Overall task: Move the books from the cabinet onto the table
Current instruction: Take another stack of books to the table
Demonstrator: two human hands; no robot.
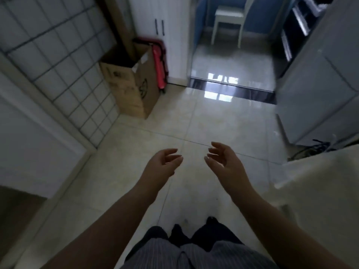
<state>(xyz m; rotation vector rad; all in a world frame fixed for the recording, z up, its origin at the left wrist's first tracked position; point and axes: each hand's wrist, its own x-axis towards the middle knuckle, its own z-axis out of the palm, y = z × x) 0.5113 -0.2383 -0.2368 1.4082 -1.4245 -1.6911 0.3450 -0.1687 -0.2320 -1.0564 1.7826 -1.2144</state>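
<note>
My left hand (161, 166) and my right hand (223, 162) are held out in front of me over the tiled floor, palms turned toward each other, fingers apart and curled, with nothing in either. No book is clearly visible. A dark shelving unit (295, 33) with pale flat items on its shelves stands at the far right, blurred. A pale table edge (318, 171) shows at the right, near my right forearm.
A tall open cardboard box (134, 82) stands by the tiled wall at the left, with a red folded item (160, 65) behind it. A white cabinet (320, 84) lines the right side. Beyond a dark threshold (233, 88), a white chair (229, 20) stands. Cables (318, 146) lie at the right.
</note>
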